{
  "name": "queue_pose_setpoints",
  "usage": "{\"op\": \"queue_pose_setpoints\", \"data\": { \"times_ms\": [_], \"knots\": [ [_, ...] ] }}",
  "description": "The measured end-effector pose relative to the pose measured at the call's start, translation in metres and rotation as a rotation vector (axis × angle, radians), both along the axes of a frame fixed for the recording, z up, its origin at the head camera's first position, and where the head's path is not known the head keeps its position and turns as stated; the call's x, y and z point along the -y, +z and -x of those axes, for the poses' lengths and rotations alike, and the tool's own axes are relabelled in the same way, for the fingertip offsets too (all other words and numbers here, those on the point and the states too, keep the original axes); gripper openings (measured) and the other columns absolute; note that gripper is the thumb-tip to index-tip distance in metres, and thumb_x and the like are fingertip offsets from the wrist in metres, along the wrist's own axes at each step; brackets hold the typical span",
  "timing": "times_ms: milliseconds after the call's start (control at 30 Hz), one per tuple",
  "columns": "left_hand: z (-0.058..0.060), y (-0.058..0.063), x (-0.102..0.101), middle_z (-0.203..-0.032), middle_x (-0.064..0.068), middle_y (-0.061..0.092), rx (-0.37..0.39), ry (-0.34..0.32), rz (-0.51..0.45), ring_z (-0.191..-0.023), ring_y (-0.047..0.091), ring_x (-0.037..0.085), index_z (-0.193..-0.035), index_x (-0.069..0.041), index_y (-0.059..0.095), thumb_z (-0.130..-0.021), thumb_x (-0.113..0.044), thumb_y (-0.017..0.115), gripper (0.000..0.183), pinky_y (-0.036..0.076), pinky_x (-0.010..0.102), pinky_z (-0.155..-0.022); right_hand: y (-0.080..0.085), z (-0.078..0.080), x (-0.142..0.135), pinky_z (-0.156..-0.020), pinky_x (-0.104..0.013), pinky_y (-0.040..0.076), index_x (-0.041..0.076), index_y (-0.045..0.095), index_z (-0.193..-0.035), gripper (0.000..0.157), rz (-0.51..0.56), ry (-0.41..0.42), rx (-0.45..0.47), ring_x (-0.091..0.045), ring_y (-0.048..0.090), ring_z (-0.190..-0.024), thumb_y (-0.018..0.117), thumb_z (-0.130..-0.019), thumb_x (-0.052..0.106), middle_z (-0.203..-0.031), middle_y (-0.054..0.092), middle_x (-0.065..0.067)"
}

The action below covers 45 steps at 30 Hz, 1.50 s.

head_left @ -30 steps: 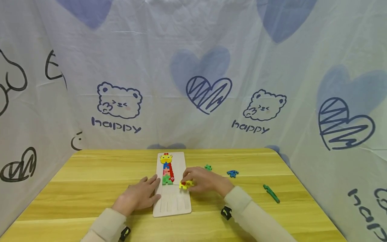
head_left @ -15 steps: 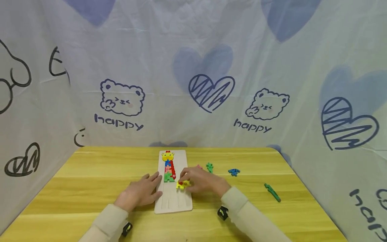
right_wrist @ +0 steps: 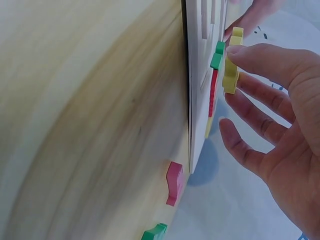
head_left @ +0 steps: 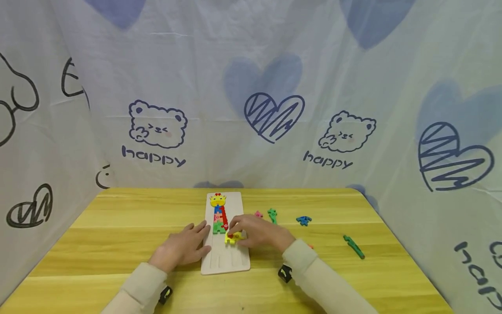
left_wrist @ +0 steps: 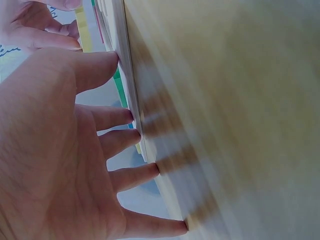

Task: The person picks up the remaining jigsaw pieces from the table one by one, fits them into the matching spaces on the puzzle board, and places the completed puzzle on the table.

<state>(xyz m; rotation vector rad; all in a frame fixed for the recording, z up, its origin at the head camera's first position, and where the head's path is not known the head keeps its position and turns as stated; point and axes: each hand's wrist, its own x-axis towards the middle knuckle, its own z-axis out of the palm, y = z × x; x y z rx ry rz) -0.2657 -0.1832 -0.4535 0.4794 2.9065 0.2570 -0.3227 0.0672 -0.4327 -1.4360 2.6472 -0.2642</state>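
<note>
Between the thumb and fingertips of the right hand (head_left: 259, 231), I see a yellow puzzle piece (head_left: 233, 238) pinched: a thick, flat-sided slab with a notched edge and a red mark on its face. The fingers hold it raised over the pale, rectangular puzzle board (head_left: 234, 207), whose corners are rounded and whose near part bears shallow grooves. At the board's left edge, the left hand (head_left: 182, 246) has its fingers extended and spread, well apart from the yellow piece. Ahead and left of the right fingers, I note an interlocked column (head_left: 218, 216) of blue, pink and green, flanked by a scalloped red strip (head_left: 224, 215) and topped by a giraffe head (head_left: 218, 200). Beyond the right fingers, a pink piece (head_left: 258, 214) and a knobbed green piece (head_left: 272, 215) lie on the smooth, wood-grained counter (head_left: 117, 244).
</note>
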Motion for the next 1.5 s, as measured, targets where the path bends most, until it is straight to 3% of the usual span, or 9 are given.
{"op": "queue_pose_setpoints", "data": {
  "times_ms": [333,933,1500],
  "knots": [
    [0.001,0.000,-0.001,-0.169,0.011,0.035,0.004,0.003,0.000,-0.150,0.037,0.048,-0.159,-0.011,0.041,-0.103,-0.047,0.057,0.068,0.037,0.086,-0.100,-0.002,0.004,0.010,-0.109,-0.025,0.052,0.016,0.075,-0.128,0.032,0.013,0.039,-0.010,-0.013,0.065,-0.120,0.075,-0.096,0.020,-0.130,0.070,0.000],
    [0.000,0.000,0.002,-0.168,0.011,0.035,0.000,-0.007,-0.008,-0.149,0.038,0.049,-0.159,-0.010,0.041,-0.103,-0.047,0.057,0.069,0.038,0.087,-0.097,-0.001,0.007,0.034,-0.111,-0.025,0.050,0.017,0.076,-0.126,0.031,-0.057,0.076,-0.043,-0.011,0.065,-0.121,0.077,-0.095,0.021,-0.130,0.071,0.002],
    [-0.002,0.003,0.001,-0.168,0.011,0.035,-0.008,-0.007,0.000,-0.148,0.039,0.049,-0.159,-0.010,0.041,-0.103,-0.048,0.056,0.069,0.040,0.084,-0.098,-0.006,0.010,0.044,-0.112,-0.026,0.050,0.015,0.078,-0.121,0.028,-0.042,0.057,-0.025,-0.012,0.066,-0.120,0.079,-0.093,0.019,-0.128,0.073,0.002]
  ]
}}
